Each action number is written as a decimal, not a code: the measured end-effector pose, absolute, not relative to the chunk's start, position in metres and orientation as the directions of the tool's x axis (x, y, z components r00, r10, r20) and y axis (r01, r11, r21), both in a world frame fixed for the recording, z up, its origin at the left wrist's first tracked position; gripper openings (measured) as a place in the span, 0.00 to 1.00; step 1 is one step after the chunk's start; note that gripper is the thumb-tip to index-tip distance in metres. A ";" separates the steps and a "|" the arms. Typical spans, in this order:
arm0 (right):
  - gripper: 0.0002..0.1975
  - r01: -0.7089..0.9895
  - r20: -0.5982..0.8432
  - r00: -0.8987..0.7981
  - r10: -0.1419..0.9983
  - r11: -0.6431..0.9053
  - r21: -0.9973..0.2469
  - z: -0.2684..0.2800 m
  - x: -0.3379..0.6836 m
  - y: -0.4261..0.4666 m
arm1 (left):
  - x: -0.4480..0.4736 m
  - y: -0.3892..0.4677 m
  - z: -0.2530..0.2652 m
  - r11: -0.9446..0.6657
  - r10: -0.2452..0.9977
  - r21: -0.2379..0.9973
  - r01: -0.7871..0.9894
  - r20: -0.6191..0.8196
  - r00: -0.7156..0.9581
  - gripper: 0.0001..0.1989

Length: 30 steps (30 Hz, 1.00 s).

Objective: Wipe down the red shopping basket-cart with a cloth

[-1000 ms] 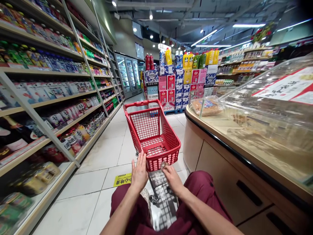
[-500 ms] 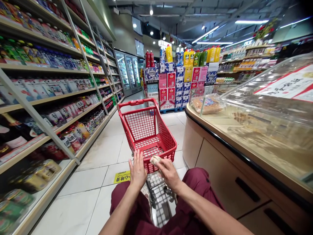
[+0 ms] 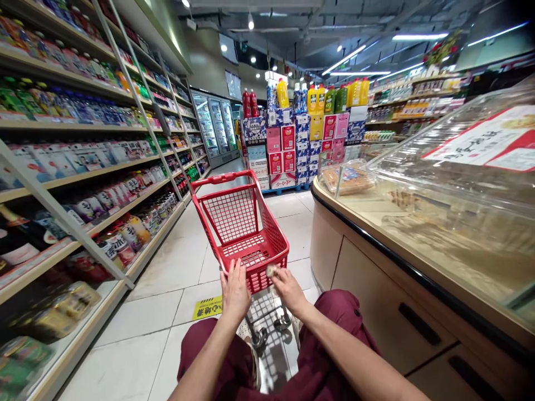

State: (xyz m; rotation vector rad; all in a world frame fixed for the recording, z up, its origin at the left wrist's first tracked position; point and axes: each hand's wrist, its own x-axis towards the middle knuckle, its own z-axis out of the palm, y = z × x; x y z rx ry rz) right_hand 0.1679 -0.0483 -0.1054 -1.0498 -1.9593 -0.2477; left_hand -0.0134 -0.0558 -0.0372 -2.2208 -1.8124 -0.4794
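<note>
A red shopping cart [image 3: 267, 223] with grid-patterned sides stands in front of my knees. My left hand [image 3: 236, 292] is at the left part of its near rim, fingers stretched out and holding nothing; whether they touch the rim I cannot tell. Pinched in my right hand [image 3: 289, 289] is a small crumpled off-white cloth [image 3: 271, 271], mostly hidden by the fingers, close against the cart's near end panel. Below the basket, the cart's casters [image 3: 259, 337] show between my feet.
Drink shelves [image 3: 79, 184] line the left side. A rounded counter [image 3: 334, 239] with clear covers curves along my right. Stacked drink cartons [image 3: 282, 156] stand behind the cart, with glass-door fridges [image 3: 215, 128] farther back. A yellow floor sticker [image 3: 208, 308] lies left of my hands.
The cart sits slightly farther left in view, and more of its casters shows. My right hand has shifted with the cloth, which is now more covered by the fingers. My left hand stays nearly in place.
</note>
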 end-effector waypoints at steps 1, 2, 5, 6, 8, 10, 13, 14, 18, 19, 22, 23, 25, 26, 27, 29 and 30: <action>0.16 0.752 0.748 -0.298 0.592 0.628 -0.198 -0.110 0.169 -0.047 | -0.013 -0.055 -0.036 -0.220 0.906 0.030 0.975 0.376 0.193 0.28; 0.17 0.748 0.737 -0.318 0.596 0.636 -0.191 -0.112 0.171 -0.047 | -0.012 -0.054 -0.035 -0.226 0.911 0.037 0.974 0.362 0.198 0.28; 0.20 0.739 0.795 -0.245 0.555 0.638 -0.218 -0.107 0.179 -0.043 | -0.012 -0.051 -0.031 -0.201 0.921 0.052 0.978 0.350 0.171 0.25; 0.21 0.742 0.819 -0.202 0.537 0.630 -0.230 -0.102 0.181 -0.041 | -0.012 -0.050 -0.029 -0.185 0.924 0.057 0.981 0.349 0.155 0.24; 0.19 0.754 0.839 -0.157 0.521 0.611 -0.239 -0.097 0.183 -0.036 | -0.011 -0.050 -0.023 -0.153 0.935 0.066 0.986 0.333 0.122 0.22; 0.16 0.763 0.814 -0.203 0.545 0.609 -0.217 -0.101 0.184 -0.035 | -0.010 -0.049 -0.017 -0.138 0.948 0.073 0.988 0.298 0.111 0.20; 0.16 0.755 0.767 -0.273 0.580 0.623 -0.203 -0.114 0.190 -0.036 | -0.011 -0.048 -0.010 -0.136 0.959 0.085 0.987 0.259 0.110 0.19; 0.17 0.754 0.772 -0.257 0.581 0.620 -0.215 -0.116 0.193 -0.035 | -0.011 -0.048 -0.009 -0.138 0.960 0.088 0.987 0.256 0.111 0.19; 0.20 0.766 0.824 -0.088 0.560 0.567 -0.304 -0.106 0.199 -0.028 | -0.008 -0.045 -0.011 -0.143 0.949 0.092 0.985 0.295 0.110 0.18; 0.19 0.764 0.818 -0.079 0.570 0.562 -0.318 -0.105 0.197 -0.027 | -0.007 -0.044 -0.012 -0.149 0.945 0.094 0.984 0.306 0.114 0.17; 0.15 0.736 0.770 -0.161 0.617 0.595 -0.323 -0.111 0.190 -0.032 | -0.005 -0.042 -0.017 -0.180 0.936 0.109 0.978 0.325 0.136 0.11; 0.15 0.730 0.763 -0.179 0.621 0.604 -0.320 -0.114 0.189 -0.035 | -0.006 -0.041 -0.019 -0.188 0.930 0.117 0.975 0.340 0.138 0.10; 0.18 0.732 0.781 -0.146 0.607 0.597 -0.328 -0.110 0.193 -0.036 | -0.008 -0.041 -0.023 -0.193 0.910 0.136 0.972 0.395 0.125 0.11; 0.18 0.740 0.797 -0.102 0.596 0.581 -0.339 -0.103 0.196 -0.034 | -0.010 -0.042 -0.025 -0.195 0.896 0.146 0.970 0.429 0.115 0.12; 0.19 0.745 0.810 -0.071 0.583 0.570 -0.345 -0.092 0.199 -0.030 | -0.011 -0.043 -0.027 -0.203 0.881 0.154 0.967 0.461 0.111 0.13; 0.18 0.747 0.821 -0.080 0.565 0.579 -0.326 -0.069 0.201 -0.019 | -0.015 -0.047 -0.030 -0.238 0.853 0.167 0.957 0.508 0.124 0.13; 0.17 0.746 0.820 -0.109 0.562 0.591 -0.306 -0.060 0.197 -0.015 | -0.018 -0.050 -0.031 -0.262 0.841 0.173 0.950 0.524 0.136 0.13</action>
